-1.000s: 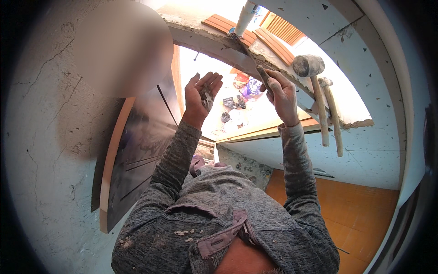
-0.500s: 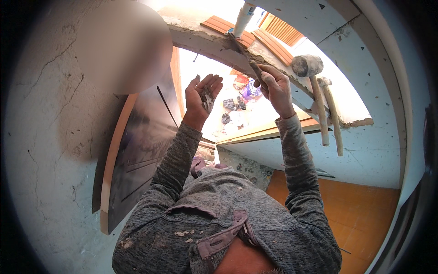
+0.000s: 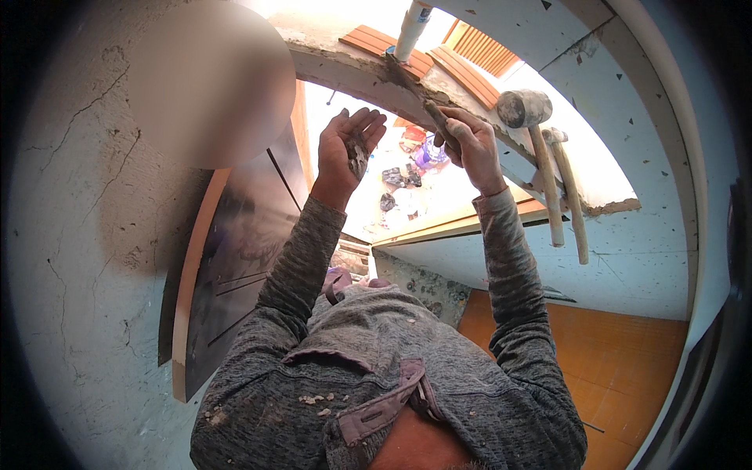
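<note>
My right hand is closed round the wooden handle of a small trowel. Its dark, thin blade reaches away to the far left, against the rough edge of the window ledge. To the left, my left hand is held palm up, fingers stretched out and slightly cupped. Grey, crumbly mortar lies on that palm, below the ledge and apart from the trowel.
A mallet and a hammer rest at the ledge on the right. Brown slatted tiles and a white pipe are beyond. A dark door panel stands left. Colourful bags lie far below.
My left hand has risen slightly, still palm up with the mortar. My right hand and the trowel have shifted a little to the left along the ledge.
</note>
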The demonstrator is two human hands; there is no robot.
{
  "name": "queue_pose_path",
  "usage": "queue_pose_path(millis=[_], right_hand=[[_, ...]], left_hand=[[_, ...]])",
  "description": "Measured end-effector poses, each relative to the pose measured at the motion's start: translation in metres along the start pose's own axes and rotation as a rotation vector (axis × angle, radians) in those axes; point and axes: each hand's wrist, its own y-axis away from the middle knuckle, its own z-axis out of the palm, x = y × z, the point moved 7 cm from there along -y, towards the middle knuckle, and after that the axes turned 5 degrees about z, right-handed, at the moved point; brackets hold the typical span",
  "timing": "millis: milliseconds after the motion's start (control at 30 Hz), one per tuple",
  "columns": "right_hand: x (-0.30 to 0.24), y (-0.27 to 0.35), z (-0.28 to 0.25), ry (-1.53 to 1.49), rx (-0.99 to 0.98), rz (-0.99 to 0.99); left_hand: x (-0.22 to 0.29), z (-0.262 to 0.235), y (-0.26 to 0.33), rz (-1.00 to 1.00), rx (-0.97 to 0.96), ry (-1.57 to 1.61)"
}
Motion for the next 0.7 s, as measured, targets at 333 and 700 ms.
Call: queue_pose_path(millis=[333, 700], right_hand=[[-0.004, 0.020, 0.002, -0.129, -0.088, -0.017], [-0.016, 0.074, -0.065, 0.368, 0.210, -0.145]], left_hand=[[-0.001, -0.008, 0.001, -0.003, -0.007, -0.003], [-0.005, -0.013, 0.013, -0.028, 0.023, -0.057]])
